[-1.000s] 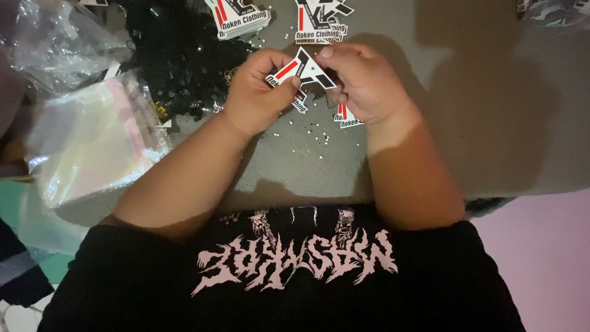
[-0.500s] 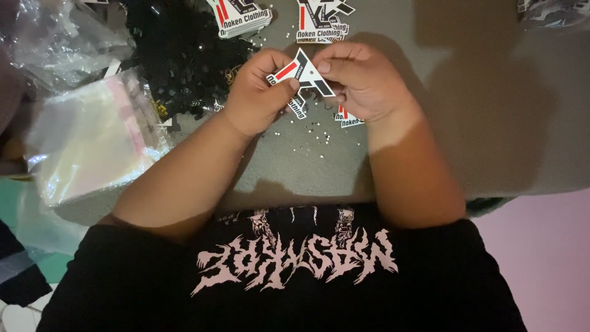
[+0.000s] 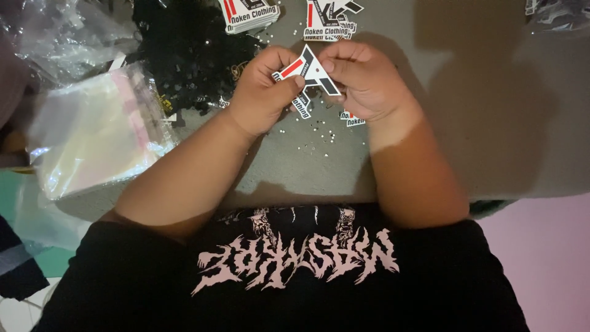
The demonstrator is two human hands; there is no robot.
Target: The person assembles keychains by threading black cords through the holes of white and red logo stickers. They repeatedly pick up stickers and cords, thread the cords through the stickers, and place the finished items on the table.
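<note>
A die-cut sticker (image 3: 309,72), glossy, roughly triangular with red, black and white panels, is pinched between both hands just above the grey tabletop (image 3: 491,123), far middle of the scene. The left hand (image 3: 261,98) is curled with its thumb pressed on the sticker's left edge; the right hand (image 3: 369,86) is clamped on the right edge. Crinkly clear plastic bags (image 3: 92,135) are piled at left, sticker stacks (image 3: 329,18) lie farther back, and tiny shiny beads (image 3: 316,132) are scattered nearby.

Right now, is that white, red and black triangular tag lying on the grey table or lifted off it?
Lifted: the triangular tag is pinched between the left hand and right hand.
</note>
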